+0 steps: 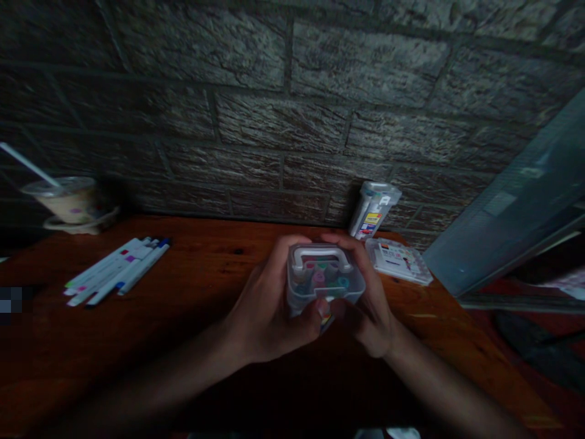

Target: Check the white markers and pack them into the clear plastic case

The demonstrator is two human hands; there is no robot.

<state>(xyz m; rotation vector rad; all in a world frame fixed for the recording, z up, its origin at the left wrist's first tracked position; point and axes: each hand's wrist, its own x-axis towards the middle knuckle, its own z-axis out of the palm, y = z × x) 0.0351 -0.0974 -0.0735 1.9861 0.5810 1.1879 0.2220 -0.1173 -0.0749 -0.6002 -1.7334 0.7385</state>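
Observation:
A clear plastic case (326,283) with a white carry handle on its lid is held upright between both hands, over the near middle of the table. Round coloured ends, pink, green and teal, show through the lid. My left hand (274,311) wraps its left side, thumb at the front by the lid's latch. On the other side my right hand (370,305) grips the case, its thumb also bent to the front edge. The lid looks closed. The lower part of the case is mostly hidden by my thumbs.
White markers (121,268) lie in a bunch at the left of the wooden table (196,262). A drink cup (68,198) with a straw stands behind them. Against the brick wall stands a clear container (372,210), beside a flat clear case (398,261). A grey post (498,201) rises at right.

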